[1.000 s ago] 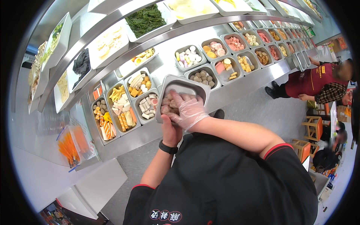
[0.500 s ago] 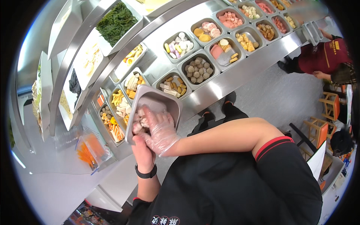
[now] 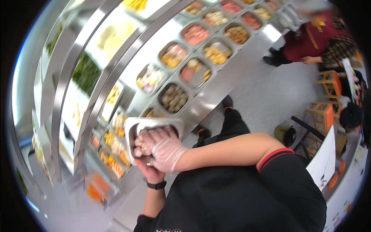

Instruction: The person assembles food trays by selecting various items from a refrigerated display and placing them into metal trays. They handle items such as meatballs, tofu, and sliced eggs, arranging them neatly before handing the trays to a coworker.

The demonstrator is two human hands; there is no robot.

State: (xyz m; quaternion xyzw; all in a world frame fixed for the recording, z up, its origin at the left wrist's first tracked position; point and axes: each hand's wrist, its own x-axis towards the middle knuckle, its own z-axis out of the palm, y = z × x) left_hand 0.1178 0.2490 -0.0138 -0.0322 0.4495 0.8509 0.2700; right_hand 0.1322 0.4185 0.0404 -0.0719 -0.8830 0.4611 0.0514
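Observation:
A rectangular steel food pan (image 3: 154,121) is held up in front of me, tilted so that its inside shows. My left hand (image 3: 150,172), bare with a black band at the wrist, grips the pan's near lower edge; most of its fingers are hidden beneath. Inside the pan, my right hand (image 3: 164,149) wears a clear plastic glove. Its fingers and thumb cup round pale pinkish-grey food pieces (image 3: 140,150). Blur and the glove hide what these pieces are exactly.
Beyond the pan, a steel counter holds several food pans, one with brown meatballs (image 3: 173,98). Shelves with a metal rail (image 3: 102,79) rise at left. An orange-filled plastic container (image 3: 98,188) stands lower left. At right are a person in maroon (image 3: 309,42) and orange stools (image 3: 321,116).
The pan has turned and now sits more level. My right hand stays inside on the food pieces. The counter and shelves have shifted left and blurred with head movement.

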